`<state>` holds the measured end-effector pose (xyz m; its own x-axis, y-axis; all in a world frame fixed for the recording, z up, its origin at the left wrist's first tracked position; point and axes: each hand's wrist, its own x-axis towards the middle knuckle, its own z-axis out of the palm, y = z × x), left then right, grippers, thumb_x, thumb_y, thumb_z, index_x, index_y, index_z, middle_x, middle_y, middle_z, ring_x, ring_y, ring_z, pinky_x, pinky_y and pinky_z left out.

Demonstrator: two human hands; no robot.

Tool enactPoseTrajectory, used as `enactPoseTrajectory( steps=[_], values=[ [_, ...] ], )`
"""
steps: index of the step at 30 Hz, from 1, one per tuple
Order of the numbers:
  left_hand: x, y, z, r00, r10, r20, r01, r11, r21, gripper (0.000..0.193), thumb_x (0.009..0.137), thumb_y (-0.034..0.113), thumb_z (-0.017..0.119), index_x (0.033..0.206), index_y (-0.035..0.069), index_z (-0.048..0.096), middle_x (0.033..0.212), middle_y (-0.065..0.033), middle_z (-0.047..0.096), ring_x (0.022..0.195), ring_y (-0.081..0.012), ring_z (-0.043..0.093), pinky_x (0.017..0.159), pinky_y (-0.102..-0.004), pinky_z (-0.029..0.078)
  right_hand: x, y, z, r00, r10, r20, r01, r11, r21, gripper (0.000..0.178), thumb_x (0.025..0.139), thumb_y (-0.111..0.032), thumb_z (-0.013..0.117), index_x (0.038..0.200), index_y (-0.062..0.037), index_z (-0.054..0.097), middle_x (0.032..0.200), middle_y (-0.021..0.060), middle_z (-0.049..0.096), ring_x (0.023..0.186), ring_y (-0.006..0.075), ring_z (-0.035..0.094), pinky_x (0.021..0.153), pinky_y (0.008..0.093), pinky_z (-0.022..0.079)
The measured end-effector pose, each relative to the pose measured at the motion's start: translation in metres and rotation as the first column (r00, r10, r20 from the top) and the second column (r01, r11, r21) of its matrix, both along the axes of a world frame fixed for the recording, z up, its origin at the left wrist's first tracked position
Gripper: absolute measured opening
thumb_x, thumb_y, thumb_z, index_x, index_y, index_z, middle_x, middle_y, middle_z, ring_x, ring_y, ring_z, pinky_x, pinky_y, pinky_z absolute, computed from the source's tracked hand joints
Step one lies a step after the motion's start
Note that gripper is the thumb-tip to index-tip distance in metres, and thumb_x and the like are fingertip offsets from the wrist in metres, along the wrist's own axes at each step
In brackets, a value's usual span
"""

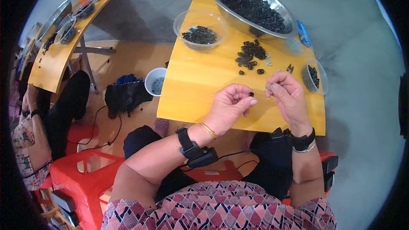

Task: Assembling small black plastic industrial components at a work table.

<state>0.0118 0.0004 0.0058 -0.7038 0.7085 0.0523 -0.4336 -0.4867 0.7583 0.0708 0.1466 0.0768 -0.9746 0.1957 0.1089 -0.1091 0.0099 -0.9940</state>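
Observation:
My left hand (232, 106) pinches a small black plastic piece (251, 95) between thumb and fingertips above the near part of the yellow table (191, 85). Just to its right, my right hand (290, 98) is closed in a pinch on a tiny pale, silvery piece (269, 88), too small to name. The two hands are close but apart. Beyond them lies a loose pile of black pieces (251, 53), with a few strays nearer me. Small silvery parts (269, 59) lie beside that pile, and a dark pointed tool (290, 68) rests to their right.
A large steel bowl (294, 27) full of black pieces stands at the back. Clear plastic bowls stand at the left (177, 25) and right (326, 81), near a blue packet (303, 34). Left are a white bucket (149, 81), a red stool (81, 179) and another person's table (47, 74).

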Motion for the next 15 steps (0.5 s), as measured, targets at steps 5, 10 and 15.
enactPoseTrajectory(
  steps=[5, 10, 15],
  values=[
    [0.001, -0.002, -0.006, 0.998, 0.012, -0.060, -0.011, 1.000, 0.015, 0.013, 0.079, 0.002, 0.055, 0.093, 0.001, 0.054, 0.074, -0.0023, 0.056, 0.060, -0.0076, 0.051, 0.052, -0.0197, 0.044, 0.001, -0.005, -0.003, 0.999, -0.018, 0.039, 0.016, 0.998, 0.069, 0.009, 0.079, -0.004, 0.054, 0.087, -0.0030, 0.051, 0.077, -0.0013, 0.051, 0.069, 0.0057, 0.048, 0.064, 0.0180, 0.039],
    [0.001, 0.000, -0.005, 0.995, 0.012, -0.096, -0.015, 0.999, -0.037, 0.014, 0.080, 0.002, 0.054, 0.093, -0.001, 0.056, 0.076, -0.0018, 0.057, 0.060, -0.0065, 0.050, 0.054, -0.0189, 0.043, 0.005, -0.010, 0.001, 1.000, -0.005, 0.027, -0.002, 0.968, 0.250, 0.008, 0.079, -0.003, 0.054, 0.087, -0.0032, 0.050, 0.079, -0.0025, 0.050, 0.072, 0.0041, 0.046, 0.065, 0.0173, 0.038],
    [0.002, -0.002, 0.000, 0.989, 0.035, -0.141, -0.048, 0.994, -0.095, 0.013, 0.079, 0.002, 0.055, 0.092, 0.000, 0.057, 0.075, -0.0012, 0.057, 0.059, -0.0058, 0.048, 0.053, -0.0183, 0.042, 0.003, -0.014, -0.003, 1.000, 0.002, 0.026, -0.011, 0.930, 0.368, 0.006, 0.079, -0.002, 0.053, 0.085, -0.0025, 0.050, 0.076, -0.0013, 0.050, 0.071, 0.0053, 0.047, 0.063, 0.0185, 0.040]
  ],
)
